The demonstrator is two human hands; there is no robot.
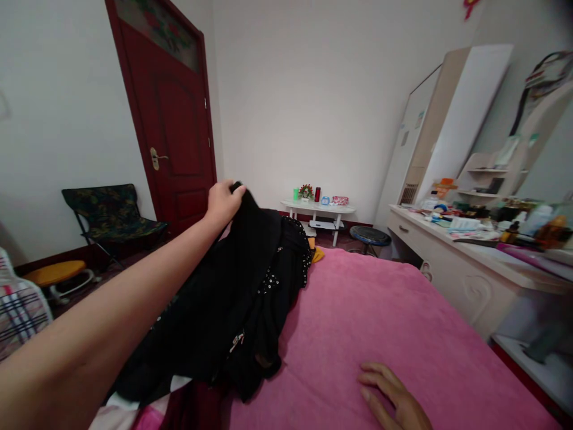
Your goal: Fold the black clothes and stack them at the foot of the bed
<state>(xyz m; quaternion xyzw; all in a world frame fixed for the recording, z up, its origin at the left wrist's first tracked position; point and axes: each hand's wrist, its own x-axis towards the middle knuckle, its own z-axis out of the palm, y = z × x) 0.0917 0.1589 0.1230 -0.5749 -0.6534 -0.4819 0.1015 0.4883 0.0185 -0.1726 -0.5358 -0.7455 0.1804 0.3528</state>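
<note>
A black garment [224,298] with white dots and small sequins lies bunched over the left part of the pink bedspread [367,304]. My left hand [225,202] pinches its far edge and holds that part raised. Under the near end of the black cloth, dark red, pink and white fabric [192,406] shows. My right hand [394,397] is low at the right, just over or on the bedspread, with its fingers apart and nothing in them. A bit of yellow cloth [317,255] sticks out behind the garment.
Right of the bed stands a dresser [465,248] crowded with bottles. A round stool [369,235] and a small white table [317,207] are beyond the bed. At left are a camouflage chair [111,209], a yellow stool [56,272] and plaid fabric [20,304].
</note>
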